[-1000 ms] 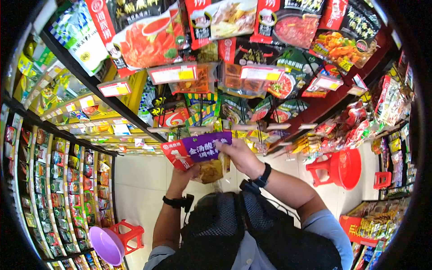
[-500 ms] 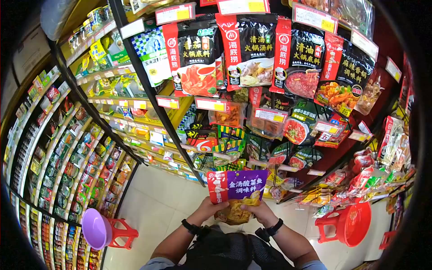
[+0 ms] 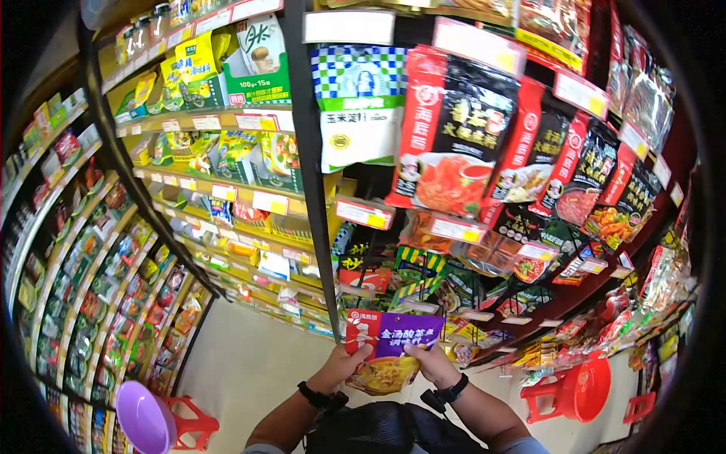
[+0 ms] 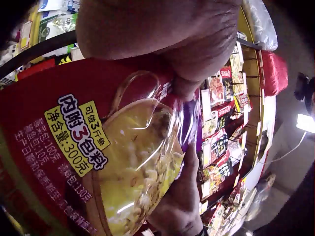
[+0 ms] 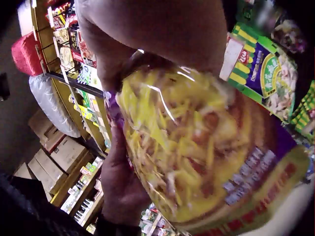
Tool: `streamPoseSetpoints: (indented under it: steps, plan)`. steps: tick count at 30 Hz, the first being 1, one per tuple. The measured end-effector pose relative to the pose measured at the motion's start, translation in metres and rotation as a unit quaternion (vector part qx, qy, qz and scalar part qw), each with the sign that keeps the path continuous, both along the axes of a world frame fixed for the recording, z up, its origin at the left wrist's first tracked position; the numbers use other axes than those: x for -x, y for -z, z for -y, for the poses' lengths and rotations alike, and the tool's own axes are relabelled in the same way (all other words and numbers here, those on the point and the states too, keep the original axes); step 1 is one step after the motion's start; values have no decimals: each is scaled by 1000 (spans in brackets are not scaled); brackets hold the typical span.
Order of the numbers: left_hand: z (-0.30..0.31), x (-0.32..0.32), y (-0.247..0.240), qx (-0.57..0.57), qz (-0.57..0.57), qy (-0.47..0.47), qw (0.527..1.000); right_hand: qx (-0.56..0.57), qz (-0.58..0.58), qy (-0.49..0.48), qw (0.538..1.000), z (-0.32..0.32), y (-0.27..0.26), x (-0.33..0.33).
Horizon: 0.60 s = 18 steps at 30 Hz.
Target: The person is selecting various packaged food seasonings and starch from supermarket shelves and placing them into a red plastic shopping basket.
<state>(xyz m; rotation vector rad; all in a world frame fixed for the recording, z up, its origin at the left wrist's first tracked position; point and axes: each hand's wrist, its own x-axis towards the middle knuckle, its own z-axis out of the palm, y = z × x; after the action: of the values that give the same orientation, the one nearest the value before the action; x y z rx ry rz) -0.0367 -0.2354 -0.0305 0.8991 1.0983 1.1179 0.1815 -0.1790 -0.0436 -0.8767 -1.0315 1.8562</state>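
Observation:
Both hands hold a red and purple seasoning pouch (image 3: pixel 412 331) in front of the body, its printed front facing up toward the head. My left hand (image 3: pixel 344 366) grips its left edge, thumb lying over the red band. On the opposite edge my right hand (image 3: pixel 439 365) grips it, thumb on the purple part. In the left wrist view the pouch's lower front (image 4: pixel 142 162) shows a bowl of yellow food and white lettering. The right wrist view shows the same food picture (image 5: pixel 182 142) close up. The fingers behind the pouch are mostly hidden in the head view.
Black and red pouches (image 3: pixel 454 144) hang on a rack ahead, beside a white and green bag (image 3: pixel 363 113). Yellow shelves (image 3: pixel 227 185) stand left. A purple basin (image 3: pixel 144 416) rests by a red stool (image 3: pixel 198 424) at lower left; a red basin (image 3: pixel 588 390) is on the right.
My right hand has moved from the pouch's upper corner down to its side. The tilted pouch now sits straighter, held from both sides. The head view has turned left along the shelves.

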Motion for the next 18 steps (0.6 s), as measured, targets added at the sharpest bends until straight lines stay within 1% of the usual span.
streamPoseSetpoints:
  steps: [2, 4, 5, 6, 8, 9, 10, 12, 13, 14, 15, 16, 17, 18]
  plan:
    - [-15, 22, -3, -5, 14, 15, 1000, 6, -7, 35, 999, -10, -2, 24]
    - [-39, 56, -4, -47, -12, 22, 999, 38, 1, 52, 998, -25, -11, 57]
    - [-48, 67, -7, -68, -3, 15, 998, 33, -2, 60, 998, -29, -19, 68]
    - [-56, 74, -9, -71, 2, 29, 997, 29, 1, 74, 997, -33, -26, 74]
    - [-65, 88, -11, -124, 11, 38, 992, 26, -33, 71, 997, -40, -32, 83]
    - [-82, 110, 4, -54, -18, 99, 993, 67, -47, 70, 994, -54, -31, 85]
    - [-92, 116, 7, -53, -17, 114, 992, 22, -39, 103, 994, -56, -40, 100]
    - [-99, 113, 7, -191, -8, 40, 981, 63, -95, 124, 986, -82, -47, 95]
    - [-107, 117, 9, -197, -15, 80, 977, 57, -98, 155, 981, -86, -52, 95]
    - [-110, 119, 11, -199, -13, 93, 976, 52, -100, 185, 976, -92, -57, 97]
    - [-110, 120, 16, -184, 30, 80, 979, 12, -95, 186, 978, -105, -75, 100]
    - [-107, 124, 24, -166, 68, 66, 982, 10, -83, 212, 974, -110, -75, 102]
    - [-106, 132, 40, -163, 14, 86, 983, -1, -67, 198, 978, -117, -80, 102]
    - [-104, 137, 46, -162, 13, 98, 982, -12, -50, 185, 981, -120, -98, 107]
